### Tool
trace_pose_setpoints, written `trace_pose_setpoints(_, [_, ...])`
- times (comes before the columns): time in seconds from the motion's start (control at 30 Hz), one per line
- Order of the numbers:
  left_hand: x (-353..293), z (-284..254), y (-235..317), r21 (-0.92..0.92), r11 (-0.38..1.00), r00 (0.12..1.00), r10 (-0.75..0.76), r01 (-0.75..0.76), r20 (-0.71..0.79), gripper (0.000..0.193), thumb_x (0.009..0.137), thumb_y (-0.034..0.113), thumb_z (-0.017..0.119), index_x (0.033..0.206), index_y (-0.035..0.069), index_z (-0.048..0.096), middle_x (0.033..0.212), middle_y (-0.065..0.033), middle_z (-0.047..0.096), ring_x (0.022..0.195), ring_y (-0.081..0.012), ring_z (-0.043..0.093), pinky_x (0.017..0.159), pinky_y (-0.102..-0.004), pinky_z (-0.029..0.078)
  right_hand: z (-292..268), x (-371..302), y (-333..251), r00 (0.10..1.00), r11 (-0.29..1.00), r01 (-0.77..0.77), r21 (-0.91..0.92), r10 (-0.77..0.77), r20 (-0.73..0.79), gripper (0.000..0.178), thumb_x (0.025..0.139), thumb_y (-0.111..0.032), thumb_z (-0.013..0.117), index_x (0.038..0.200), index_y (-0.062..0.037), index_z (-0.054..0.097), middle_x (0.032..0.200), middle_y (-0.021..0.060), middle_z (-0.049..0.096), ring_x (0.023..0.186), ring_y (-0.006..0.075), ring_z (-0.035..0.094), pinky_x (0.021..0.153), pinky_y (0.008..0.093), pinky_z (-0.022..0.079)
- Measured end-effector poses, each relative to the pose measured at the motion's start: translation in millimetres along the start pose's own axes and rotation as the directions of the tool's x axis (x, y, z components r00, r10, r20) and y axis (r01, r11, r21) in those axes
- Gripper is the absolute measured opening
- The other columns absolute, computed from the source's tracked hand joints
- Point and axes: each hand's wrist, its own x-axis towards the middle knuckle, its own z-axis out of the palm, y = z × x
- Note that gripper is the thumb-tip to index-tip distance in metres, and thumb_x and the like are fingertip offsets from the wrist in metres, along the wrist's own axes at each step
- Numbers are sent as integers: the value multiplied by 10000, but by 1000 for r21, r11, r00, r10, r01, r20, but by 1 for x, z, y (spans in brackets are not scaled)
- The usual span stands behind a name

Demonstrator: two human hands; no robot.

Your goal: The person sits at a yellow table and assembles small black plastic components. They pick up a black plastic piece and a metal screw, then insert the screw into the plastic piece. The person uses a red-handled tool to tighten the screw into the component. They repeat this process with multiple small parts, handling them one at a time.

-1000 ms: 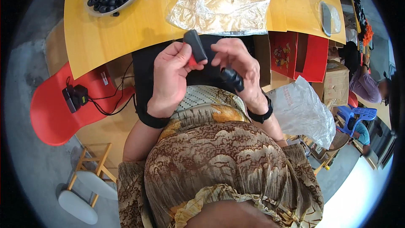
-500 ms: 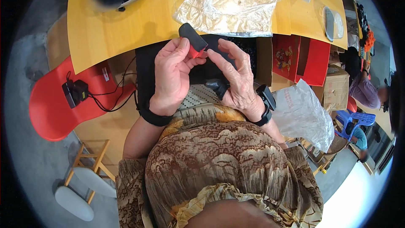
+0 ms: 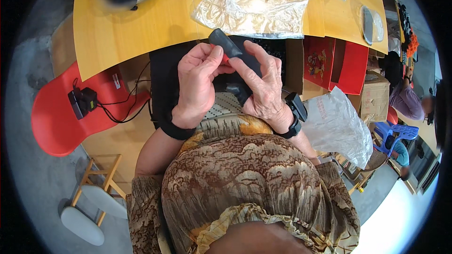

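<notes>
A black oblong plastic handle with a red part (image 3: 230, 49) is gripped between the left hand (image 3: 197, 82) and right hand (image 3: 261, 87), above the lap, near the yellow surface (image 3: 141, 28); fitting appears unfinished.

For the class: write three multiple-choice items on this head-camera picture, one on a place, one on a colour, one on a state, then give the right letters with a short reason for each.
1. Where does the clear plastic bag lie?
A. on the yellow table, beyond the hands
B. on the red chair
C. on the person's lap

2. What colour is the chair at the person's left?
A. blue
B. red
C. white

3. How is the black oblong part held?
A. it lies loose on the table
B. by the right hand alone
C. by both hands, above the lap

Answers: 1 A, the bag rests on the tabletop past the fingers. 2 B, the seat with the black charger on it is red. 3 C, the left hand pinches it and the right hand has fingers laid along it.
</notes>
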Motion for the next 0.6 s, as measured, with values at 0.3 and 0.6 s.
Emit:
trace_pose_setpoints(0.3, [-1, -1, -2, -35, 999, 992, 43, -38, 121, 150, 904, 153, 560, 891, 4, 559, 834, -58, 611, 744, -123, 604, 706, -256, 502, 1, 0, 6, 999, 958, 47, 284, -38, -37, 517, 687, -249, 626, 1138, -3, 562, 1249, 209, 476, 1070, 321, 518, 856, 384, 391])
trace_pose_setpoints(0.6, [3, 0, 4, 18, 967, 951, 245, -253, 190, 286, 868, 220, 607, 1029, -1, 523, 902, -64, 592, 770, -125, 583, 711, -242, 481, 7, -6, 4, 998, 760, -19, 649, 56, -36, 529, 721, -258, 671, 1180, -23, 554, 1259, 239, 435, 1077, 345, 495, 866, 397, 421])
